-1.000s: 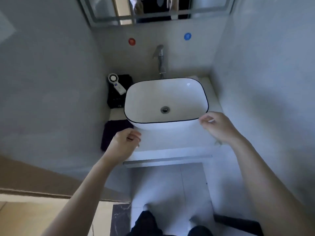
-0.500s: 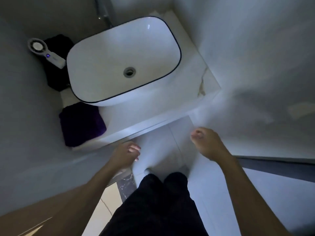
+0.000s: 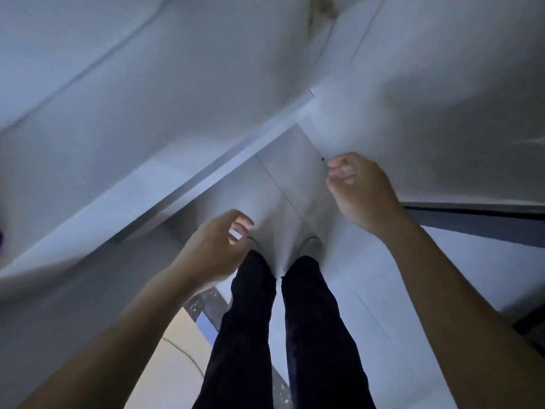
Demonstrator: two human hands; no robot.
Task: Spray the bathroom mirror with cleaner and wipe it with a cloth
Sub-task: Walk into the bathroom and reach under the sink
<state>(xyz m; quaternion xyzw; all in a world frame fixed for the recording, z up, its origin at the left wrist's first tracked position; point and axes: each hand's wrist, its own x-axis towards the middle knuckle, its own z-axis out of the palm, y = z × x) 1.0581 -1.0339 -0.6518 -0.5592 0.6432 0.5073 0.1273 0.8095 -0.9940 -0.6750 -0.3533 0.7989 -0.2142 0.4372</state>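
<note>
Fingers (image 3: 244, 222) of our left hand (image 3: 211, 249) and right hand (image 3: 365, 193) curl loosely on nothing, above dark trousers (image 3: 250, 335). We see only a purple sliver of cloth (image 3: 1, 236) at the left edge.

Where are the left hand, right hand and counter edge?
left hand (image 3: 212, 249): head view, back of the hand.
right hand (image 3: 365, 193): head view, back of the hand.
counter edge (image 3: 218, 169): head view, pale front strip.
</note>
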